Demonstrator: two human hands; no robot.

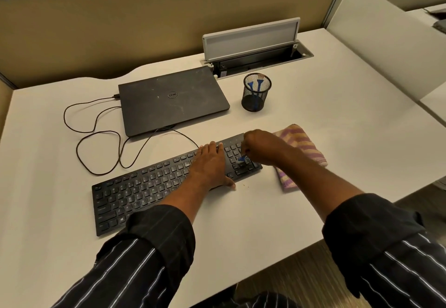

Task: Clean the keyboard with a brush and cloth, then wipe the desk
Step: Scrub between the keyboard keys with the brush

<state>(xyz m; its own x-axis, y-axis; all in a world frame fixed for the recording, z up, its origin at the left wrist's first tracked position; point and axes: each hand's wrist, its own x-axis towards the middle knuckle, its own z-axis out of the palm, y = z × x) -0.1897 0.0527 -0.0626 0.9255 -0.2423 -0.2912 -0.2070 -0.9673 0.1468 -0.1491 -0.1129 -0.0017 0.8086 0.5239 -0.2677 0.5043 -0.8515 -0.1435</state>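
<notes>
A black keyboard (144, 187) lies slanted on the white desk (337, 138). My left hand (210, 165) rests flat on its right half, fingers straight, thumb at the near edge. My right hand (260, 148) pinches a small blue brush (242, 159), whose bristles touch the keys at the keyboard's right end. A folded purple-and-tan striped cloth (301, 143) lies just right of the keyboard, partly hidden by my right forearm.
A shut black laptop (173, 100) sits behind the keyboard, with its cable (96, 143) looping to the left. A black mesh cup (256, 92) holds more blue brushes. An open cable hatch (255, 49) is at the back. A few crumbs (246, 184) lie near the keyboard.
</notes>
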